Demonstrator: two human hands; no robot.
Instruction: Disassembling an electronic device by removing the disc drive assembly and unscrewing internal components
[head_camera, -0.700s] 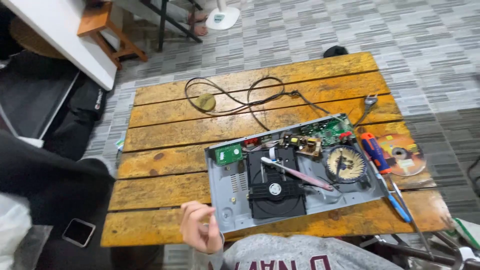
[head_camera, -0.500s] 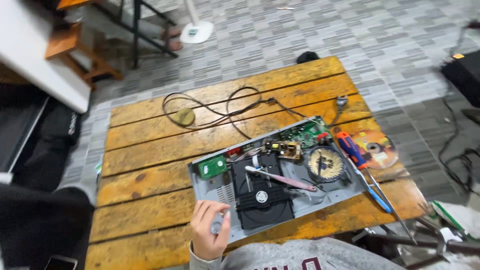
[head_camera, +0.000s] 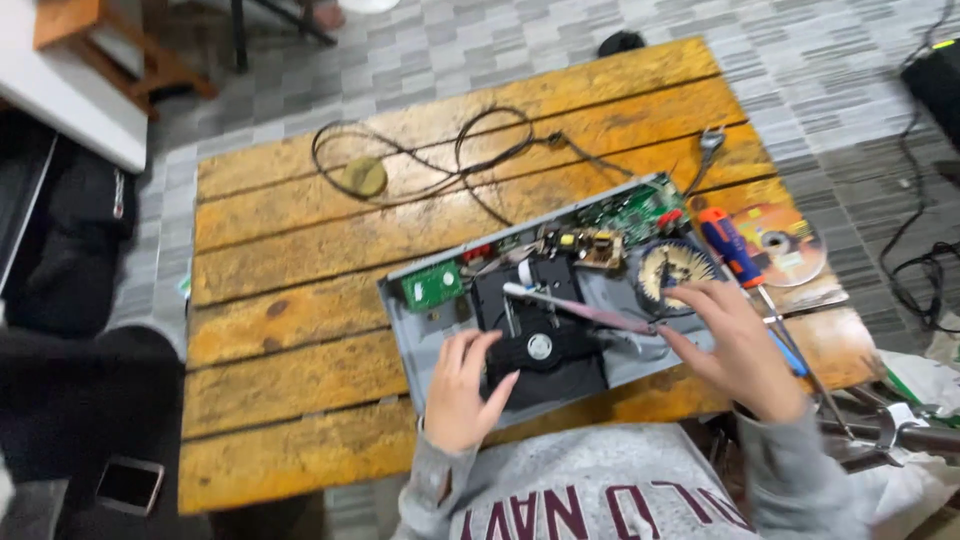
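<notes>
I rest my left hand (head_camera: 462, 392) flat, fingers spread, on the opened player (head_camera: 560, 290)'s black drive (head_camera: 545, 345); my right hand (head_camera: 735, 340), beside that drive, pinches the pink-handled tool (head_camera: 585, 308); next I judge careful prying.

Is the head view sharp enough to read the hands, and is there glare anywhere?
Head view: slight motion blur softens both the left hand and right hand; lighting is even and soft, with a mild sheen on the disc; frame edges look smeared.

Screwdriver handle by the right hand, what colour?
Blue and red-orange screwdriver handle, clearest in the head view.
</notes>
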